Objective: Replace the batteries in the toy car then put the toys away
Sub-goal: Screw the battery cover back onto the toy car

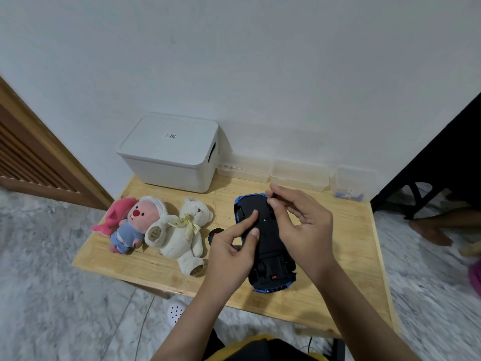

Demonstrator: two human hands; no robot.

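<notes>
The toy car (265, 243) lies upside down on the tabletop (338, 256). The left hand (229, 248) rests straight fingers on its underside; the right hand (299, 222) pinches a small dark part above it.

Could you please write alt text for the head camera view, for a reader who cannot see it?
A blue toy car lies upside down on a wooden table; the left hand steadies it while the right hand pinches a small dark tool at its underside. Three plush toys lie to the left, before a lidded white box.
</notes>
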